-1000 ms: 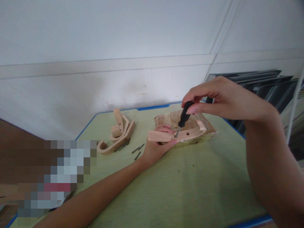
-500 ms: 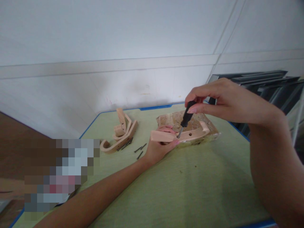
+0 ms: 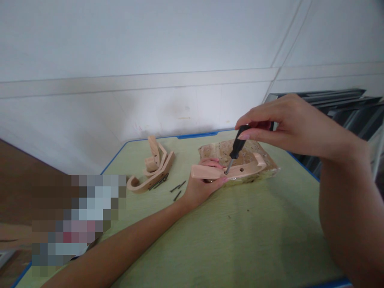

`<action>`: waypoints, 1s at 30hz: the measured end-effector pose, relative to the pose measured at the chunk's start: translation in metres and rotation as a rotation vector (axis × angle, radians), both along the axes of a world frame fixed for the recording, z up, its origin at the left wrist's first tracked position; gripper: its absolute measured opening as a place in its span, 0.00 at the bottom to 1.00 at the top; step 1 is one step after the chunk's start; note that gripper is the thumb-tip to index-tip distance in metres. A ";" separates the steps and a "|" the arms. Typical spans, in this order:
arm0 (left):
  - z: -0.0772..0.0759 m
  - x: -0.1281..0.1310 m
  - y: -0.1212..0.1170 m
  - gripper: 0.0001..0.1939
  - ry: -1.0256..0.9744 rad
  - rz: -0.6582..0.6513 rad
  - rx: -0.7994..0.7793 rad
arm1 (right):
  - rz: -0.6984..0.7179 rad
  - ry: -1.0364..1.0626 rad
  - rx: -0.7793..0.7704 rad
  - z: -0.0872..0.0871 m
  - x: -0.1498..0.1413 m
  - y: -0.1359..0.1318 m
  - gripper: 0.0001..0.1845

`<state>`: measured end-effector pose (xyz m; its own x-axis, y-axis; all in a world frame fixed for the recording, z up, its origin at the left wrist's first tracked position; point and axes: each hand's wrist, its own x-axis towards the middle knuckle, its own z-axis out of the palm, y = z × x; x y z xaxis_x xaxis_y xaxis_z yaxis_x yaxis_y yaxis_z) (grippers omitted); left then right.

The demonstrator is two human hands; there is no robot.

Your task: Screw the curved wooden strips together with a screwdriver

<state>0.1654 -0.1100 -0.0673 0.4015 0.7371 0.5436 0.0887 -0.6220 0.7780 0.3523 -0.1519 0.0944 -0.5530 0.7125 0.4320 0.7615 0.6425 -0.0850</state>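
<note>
A pale wooden hook with screw holes lies on a speckled brown block in clear wrap. My left hand is closed round the hook near its flat end, fingers behind and thumb in front. Above it, my right hand pinches the black handle of a screwdriver. The tool leans to the right at the top, and its metal tip is at one of the hook's holes. Whether a screw sits under the tip is too small to tell. A second hole in the hook shows bare.
More wooden hooks are heaped at the left of the green table, with several dark screws near them. A blurred-out item lies at the left edge. Dark metal frames lean by the white wall.
My right hand has tilted slightly and its wrist has shifted a little right; the screwdriver tip stays at the same hole. My left hand keeps its hold on the hook.
</note>
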 end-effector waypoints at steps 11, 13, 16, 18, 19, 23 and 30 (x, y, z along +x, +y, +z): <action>0.002 0.001 0.000 0.09 -0.021 0.018 -0.008 | 0.095 -0.043 -0.062 0.004 -0.003 -0.007 0.13; 0.002 0.001 0.000 0.09 -0.013 0.020 -0.002 | 0.083 -0.053 -0.059 0.005 -0.001 -0.007 0.12; 0.002 0.000 0.000 0.09 -0.013 0.021 -0.007 | 0.060 -0.060 -0.039 0.005 0.002 -0.007 0.12; 0.001 0.000 0.001 0.10 -0.017 0.016 -0.008 | 0.046 -0.063 -0.032 0.004 0.003 -0.006 0.12; 0.001 0.000 0.001 0.10 -0.016 0.012 -0.005 | 0.038 -0.063 -0.030 0.004 0.004 -0.005 0.12; -0.001 0.000 0.002 0.10 -0.003 0.016 0.011 | 0.014 -0.057 -0.030 0.004 0.002 -0.005 0.11; 0.000 0.001 0.001 0.10 -0.006 0.018 0.016 | -0.005 -0.069 -0.003 0.004 0.001 -0.003 0.12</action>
<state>0.1661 -0.1086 -0.0673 0.3849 0.7356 0.5575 0.0953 -0.6325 0.7687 0.3534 -0.1552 0.0980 -0.5778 0.7167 0.3906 0.7688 0.6386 -0.0345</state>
